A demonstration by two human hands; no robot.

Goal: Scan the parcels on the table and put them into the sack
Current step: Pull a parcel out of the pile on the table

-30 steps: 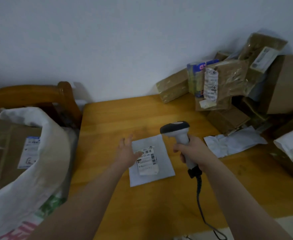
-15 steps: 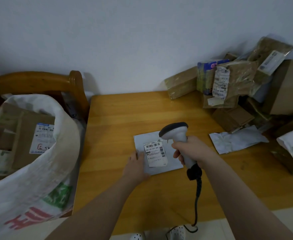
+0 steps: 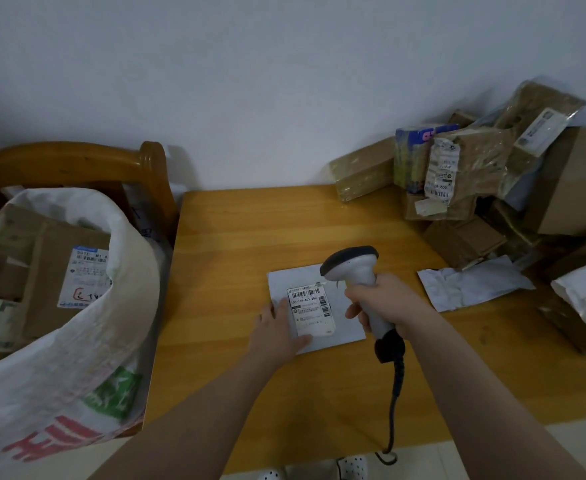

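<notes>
A: So, where's the grey parcel (image 3: pixel 284 280)?
B: Flat on the desk (image 3: pixel 236 244), label (image 3: pixel 310 311) up. Left hand (image 3: pixel 277 330) rests on its left edge, grip spread. Right hand (image 3: pixel 392 303), over its right side, grip wrapped round the barcode scanner (image 3: pixel 350 265). Sack (image 3: pixel 76 341) well left of it.

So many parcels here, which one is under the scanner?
The flat grey mailer mid-table, label up: the left hand rests on it, the right hand aims the scanner at it. Others lie piled rightward.
</notes>
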